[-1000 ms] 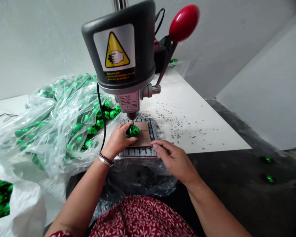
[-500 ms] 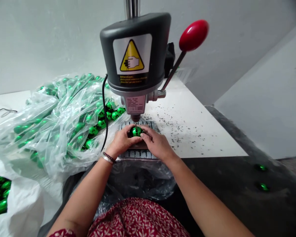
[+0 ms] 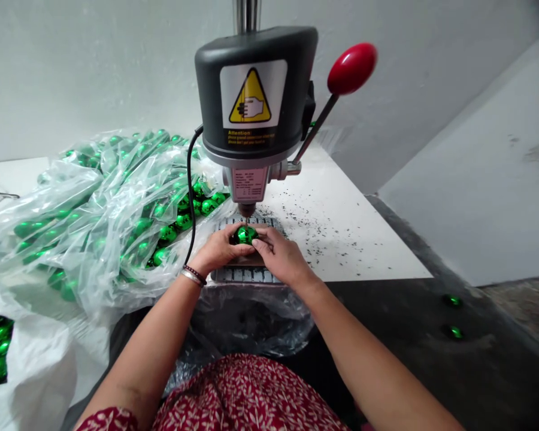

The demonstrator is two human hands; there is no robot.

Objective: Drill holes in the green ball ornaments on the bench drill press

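A shiny green ball (image 3: 245, 235) sits under the bit of a black drill press (image 3: 256, 90), on the slotted metal base (image 3: 245, 275). My left hand (image 3: 218, 246) grips the ball from the left, thumb along its near side. From the right, my right hand (image 3: 281, 251) holds the same ball between thumb and fingers. The thin bit (image 3: 247, 221) comes down to the top of the ball; whether it has entered is too small to tell.
Clear plastic bags (image 3: 94, 221) of green balls cover the table's left side. A white sack (image 3: 40, 365) with more balls stands lower left. The red-knobbed lever (image 3: 353, 67) juts right. Dark shavings dot the white table (image 3: 377, 257); two balls lie on the floor.
The camera view has shifted slightly. Both hands still hold the ball under the bit, and the ball's highlights look a little different.
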